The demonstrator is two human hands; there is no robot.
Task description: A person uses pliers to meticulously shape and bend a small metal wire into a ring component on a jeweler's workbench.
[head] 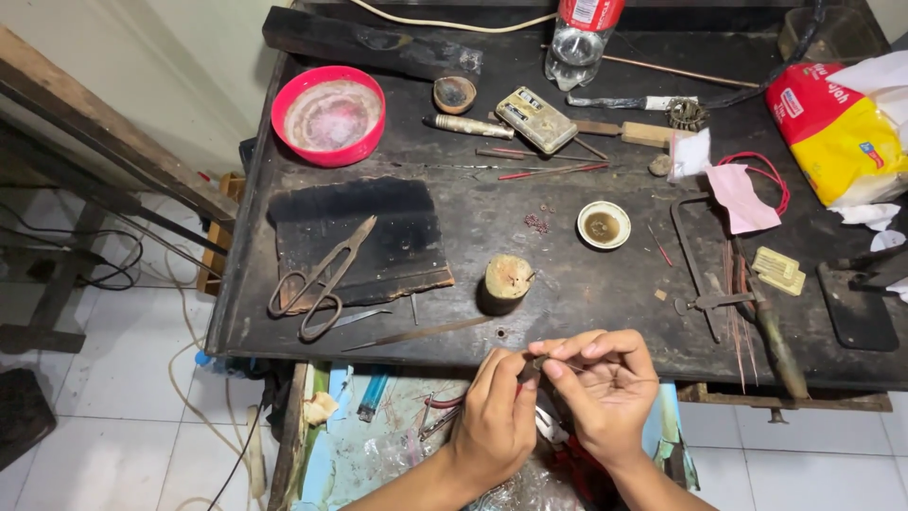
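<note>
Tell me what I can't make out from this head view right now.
- Small piece pinched between left hand and right hand: too small, covered by fingertips.
- Open drawer contents: partly hidden by both forearms.
- Plastic bottle: top cut off by upper edge.
- Yellow bag: cut off by right edge.
- Small white dish contents: too small to identify.

A single head-worn camera looks steeply down from above the dark desk (pixel 567 284), facing its far edge. The hands sit close at the bottom of the frame, with the tiled floor (pixel 104 426) visible at left.
</note>
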